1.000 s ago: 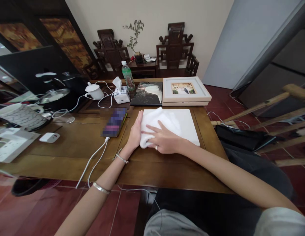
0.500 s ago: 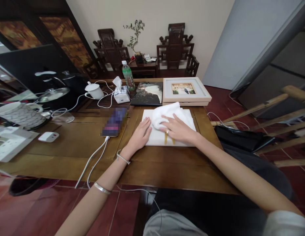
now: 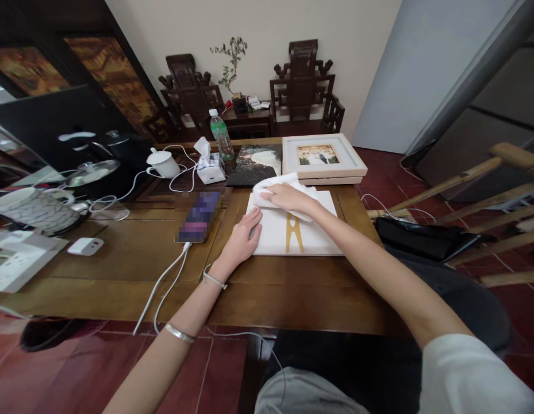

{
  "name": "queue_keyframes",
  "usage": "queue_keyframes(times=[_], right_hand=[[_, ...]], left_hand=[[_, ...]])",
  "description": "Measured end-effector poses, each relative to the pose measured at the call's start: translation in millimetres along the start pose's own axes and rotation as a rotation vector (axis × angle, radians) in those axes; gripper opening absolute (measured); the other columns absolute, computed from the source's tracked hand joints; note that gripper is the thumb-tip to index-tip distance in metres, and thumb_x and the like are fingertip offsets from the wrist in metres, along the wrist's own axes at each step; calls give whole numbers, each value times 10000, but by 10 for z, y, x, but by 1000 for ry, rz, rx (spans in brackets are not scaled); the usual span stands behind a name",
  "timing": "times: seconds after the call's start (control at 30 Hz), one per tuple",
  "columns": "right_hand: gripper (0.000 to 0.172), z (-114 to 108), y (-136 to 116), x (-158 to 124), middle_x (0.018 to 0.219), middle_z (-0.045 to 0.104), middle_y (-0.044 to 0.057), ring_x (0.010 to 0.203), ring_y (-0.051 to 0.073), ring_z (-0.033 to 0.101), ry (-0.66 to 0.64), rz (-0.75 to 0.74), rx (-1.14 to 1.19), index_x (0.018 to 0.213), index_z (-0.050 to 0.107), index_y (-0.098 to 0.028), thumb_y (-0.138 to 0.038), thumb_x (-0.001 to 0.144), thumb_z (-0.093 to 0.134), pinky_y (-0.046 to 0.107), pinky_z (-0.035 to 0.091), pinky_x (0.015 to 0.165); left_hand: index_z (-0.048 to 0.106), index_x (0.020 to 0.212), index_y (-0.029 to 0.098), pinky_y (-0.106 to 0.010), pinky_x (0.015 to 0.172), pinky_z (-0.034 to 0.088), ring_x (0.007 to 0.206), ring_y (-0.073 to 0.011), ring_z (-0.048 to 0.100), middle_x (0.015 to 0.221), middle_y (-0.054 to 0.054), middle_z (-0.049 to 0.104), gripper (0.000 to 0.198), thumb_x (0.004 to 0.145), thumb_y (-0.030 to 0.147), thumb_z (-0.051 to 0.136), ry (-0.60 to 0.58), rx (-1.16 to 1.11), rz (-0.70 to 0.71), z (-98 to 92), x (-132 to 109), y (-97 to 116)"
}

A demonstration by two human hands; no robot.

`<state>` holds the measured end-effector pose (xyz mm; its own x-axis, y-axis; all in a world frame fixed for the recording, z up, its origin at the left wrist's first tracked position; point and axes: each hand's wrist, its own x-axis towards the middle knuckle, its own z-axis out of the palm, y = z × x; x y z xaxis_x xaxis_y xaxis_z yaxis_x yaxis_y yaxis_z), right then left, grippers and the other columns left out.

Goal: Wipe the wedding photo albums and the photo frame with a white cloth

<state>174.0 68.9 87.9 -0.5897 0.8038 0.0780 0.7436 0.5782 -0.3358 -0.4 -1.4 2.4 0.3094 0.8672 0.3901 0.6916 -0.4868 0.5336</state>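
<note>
A flat white panel (image 3: 271,238) lies on the wooden table, with a gold A-shaped piece (image 3: 294,233) on its face, perhaps a stand leg. My left hand (image 3: 244,234) rests on the panel's left edge, fingers stretched out and holding nothing. Under my right hand (image 3: 288,198) is a folded white cloth (image 3: 267,185), pressed against the panel's far part. The right fingers curl over the cloth, and my forearm crosses above the panel's right side. Part of the panel's far edge is hidden by the cloth.
Behind the panel lie a light picture frame (image 3: 322,154) and a dark picture (image 3: 258,165). A green-labelled bottle (image 3: 221,137), tissue box (image 3: 211,168) and lidded white cup (image 3: 163,164) stand further left. A phone (image 3: 200,217) with a white cable (image 3: 163,276) lies beside my left hand.
My right hand has slid the cloth away from me and to the left across the panel, uncovering more of the gold piece. My left hand stays at the panel's left edge.
</note>
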Motion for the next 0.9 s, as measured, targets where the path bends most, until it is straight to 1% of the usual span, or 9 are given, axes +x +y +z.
queue_keyframes(times=[0.17, 0.3, 0.37, 0.43, 0.57, 0.63, 0.73, 0.83, 0.9], right_hand=[[476, -203, 478, -447, 1328, 553, 126, 1183, 297, 512, 37, 180, 145, 1221, 593, -131, -437, 957, 340, 383, 375, 970], [465, -171, 567, -837, 1249, 612, 96, 1110, 299, 553, 81, 232, 130, 1169, 621, -188, -450, 964, 297, 427, 412, 930], [443, -91, 499, -1062, 1238, 621, 74, 1144, 305, 532, 79, 190, 59, 1174, 615, -208, -420, 970, 284, 471, 388, 968], [413, -6, 405, -1323, 1290, 588, 59, 1244, 309, 456, 78, 109, -11, 1163, 616, -217, -393, 969, 296, 516, 324, 1037], [337, 90, 241, -1854, 1410, 473, 70, 1351, 258, 340, 50, -120, -67, 952, 682, -217, -317, 956, 360, 517, 158, 1147], [289, 100, 195, -2020, 1431, 443, 80, 1370, 243, 305, 29, -200, -85, 913, 691, -224, -279, 939, 409, 515, 109, 1161], [233, 90, 207, -2047, 1423, 450, 92, 1382, 238, 277, 12, -264, -104, 948, 691, -226, -265, 915, 464, 542, 113, 1148], [226, 59, 338, -1849, 1423, 444, 129, 1389, 254, 255, 2, -302, -147, 992, 674, -187, -244, 886, 483, 571, 131, 1125], [271, 21, 474, -1656, 1453, 393, 152, 1398, 266, 226, -18, -293, -190, 1056, 647, -162, -188, 837, 490, 581, 145, 1114]], left_hand=[[565, 1257, 91, -459, 1128, 298, 1324, -257, 411, 1375, -149, 500, 434, 899, 274, 400, -9, -9, -3, 11, -3, -5], [563, 1252, 58, -451, 1130, 293, 1326, -258, 408, 1372, -173, 495, 447, 900, 280, 402, -4, -14, -6, 16, -7, -14], [564, 1255, 82, -459, 1128, 294, 1323, -254, 415, 1371, -159, 502, 438, 901, 285, 405, -1, -16, -9, 19, -11, -18], [553, 1269, 107, -469, 1129, 288, 1330, -252, 405, 1383, -144, 494, 434, 905, 288, 400, -6, -16, -9, 23, -14, -21], [496, 1324, 112, -468, 1138, 259, 1368, -243, 341, 1435, -141, 433, 456, 923, 284, 364, -34, 3, 0, 34, -17, -19], [475, 1341, 105, -466, 1140, 250, 1377, -240, 323, 1448, -144, 413, 466, 929, 280, 348, -49, 21, 6, 38, -16, -20], [458, 1354, 97, -464, 1143, 241, 1382, -236, 314, 1455, -147, 400, 475, 933, 280, 334, -72, 43, 12, 36, -15, -25], [448, 1362, 104, -463, 1145, 238, 1387, -231, 303, 1464, -139, 389, 478, 936, 288, 331, -83, 47, 7, 29, -17, -33], [445, 1363, 99, -457, 1147, 236, 1390, -232, 297, 1467, -142, 385, 483, 936, 298, 336, -88, 38, 0, 23, -20, -36]])
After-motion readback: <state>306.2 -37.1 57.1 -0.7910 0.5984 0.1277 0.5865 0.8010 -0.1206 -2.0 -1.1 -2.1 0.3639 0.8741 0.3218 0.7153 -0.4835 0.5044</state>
